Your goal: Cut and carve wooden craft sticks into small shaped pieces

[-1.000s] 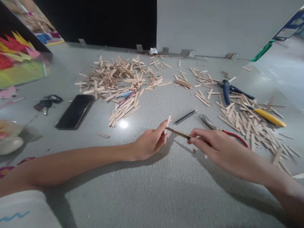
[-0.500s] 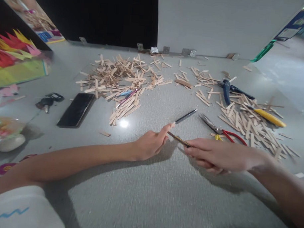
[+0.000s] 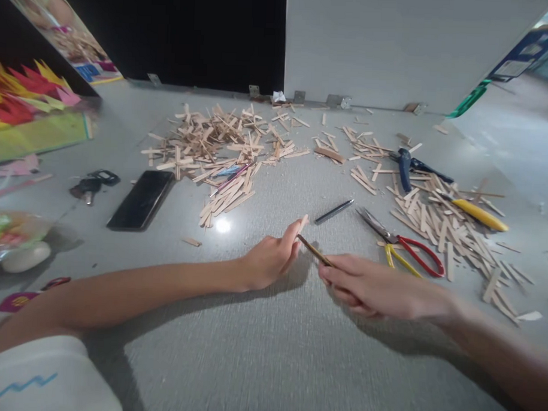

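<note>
Pale wood stick (image 3: 304, 222) stood out at centre frame, pinched in the left hand (image 3: 269, 262): grip closed, thumb against fingers, stick's tip poking out above. Right hand (image 3: 370, 284) was closed too, its grip round a slim tool (image 3: 312, 249); the dark end met or nearly met the stick, contact unclear. So the stick sat inside the left grip, up and left of the right. Progress, my judgement: partway through one piece. Loose sticks lay in a heap (image 3: 213, 131) upper left of centre and a pile (image 3: 428, 220) at right; plenty seemed unworked. Pliers (image 3: 393, 238) rested on the surface, unheld.
</note>
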Demonstrator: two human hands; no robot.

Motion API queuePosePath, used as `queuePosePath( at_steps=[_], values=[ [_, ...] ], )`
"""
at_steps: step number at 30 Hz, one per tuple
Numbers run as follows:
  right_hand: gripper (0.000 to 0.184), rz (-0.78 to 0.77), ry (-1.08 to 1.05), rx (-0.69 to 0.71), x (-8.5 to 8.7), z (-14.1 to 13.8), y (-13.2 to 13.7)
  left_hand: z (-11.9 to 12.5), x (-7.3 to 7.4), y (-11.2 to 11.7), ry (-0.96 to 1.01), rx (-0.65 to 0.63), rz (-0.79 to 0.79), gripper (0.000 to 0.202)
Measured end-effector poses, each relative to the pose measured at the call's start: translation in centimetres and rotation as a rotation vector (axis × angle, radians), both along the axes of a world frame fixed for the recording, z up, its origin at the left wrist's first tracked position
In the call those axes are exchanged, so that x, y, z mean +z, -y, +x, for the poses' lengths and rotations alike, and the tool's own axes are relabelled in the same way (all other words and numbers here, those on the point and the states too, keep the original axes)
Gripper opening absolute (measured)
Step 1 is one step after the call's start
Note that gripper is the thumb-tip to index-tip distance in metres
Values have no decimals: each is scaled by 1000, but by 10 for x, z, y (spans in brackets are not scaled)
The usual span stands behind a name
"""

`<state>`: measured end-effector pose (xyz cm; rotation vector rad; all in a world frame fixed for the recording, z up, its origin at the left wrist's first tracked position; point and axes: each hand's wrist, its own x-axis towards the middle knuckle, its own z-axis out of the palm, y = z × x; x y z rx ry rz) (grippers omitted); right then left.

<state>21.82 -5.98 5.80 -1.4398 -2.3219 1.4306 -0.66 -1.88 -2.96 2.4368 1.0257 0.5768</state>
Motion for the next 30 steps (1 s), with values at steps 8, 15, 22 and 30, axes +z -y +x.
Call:
queuePosePath(
  at_steps=[8, 15, 22, 30],
  values=[
    [34, 420, 229, -15, -9, 11, 1, 1, -12, 2, -118, 12, 292, 58],
    [41, 559, 309, 114, -47, -12, 19, -1, -6, 4, -179, 41, 231, 55],
    [37, 417, 216, 173, -18, 16, -4, 1, -6, 3, -243, -131, 237, 55],
    [26, 557, 213, 214, -57, -11, 31, -2, -10, 3, -177, -41, 182, 54]
  ],
)
